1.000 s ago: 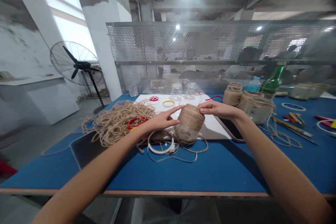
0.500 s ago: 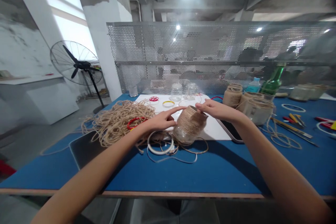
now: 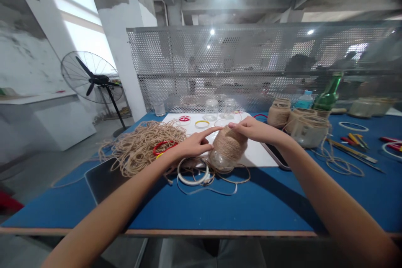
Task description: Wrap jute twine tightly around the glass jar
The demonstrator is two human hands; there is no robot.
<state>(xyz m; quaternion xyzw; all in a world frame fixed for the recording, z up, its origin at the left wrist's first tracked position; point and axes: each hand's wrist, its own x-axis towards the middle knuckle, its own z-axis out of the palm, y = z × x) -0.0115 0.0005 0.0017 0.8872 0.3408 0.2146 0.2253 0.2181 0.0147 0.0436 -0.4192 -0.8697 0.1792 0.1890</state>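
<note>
A glass jar (image 3: 228, 143) leans tilted over the table, its upper part wrapped in brown twine and its lower part bare glass. My left hand (image 3: 195, 144) holds it from the left, the index finger stretched to its upper edge and the thumb against its side. Over the top right of the jar, my right hand (image 3: 251, 129) is closed, its thumb on the wrapped twine near the mouth. The right fingers are partly hidden behind the jar. Beside my left hand lies a big heap of loose twine (image 3: 141, 144), with a red ring (image 3: 163, 147) on it.
White tape rolls (image 3: 192, 172) and a loose strand lie before the jar. Clear jars (image 3: 211, 109) stand behind it on white paper (image 3: 256, 155). To the right are twine-wrapped jars (image 3: 279, 113), a green bottle (image 3: 329, 94), a phone (image 3: 276, 155) and tools (image 3: 353, 150).
My right hand has shifted left over the jar's top, so its dark mouth is now covered. My left hand stays against the jar's left side.
</note>
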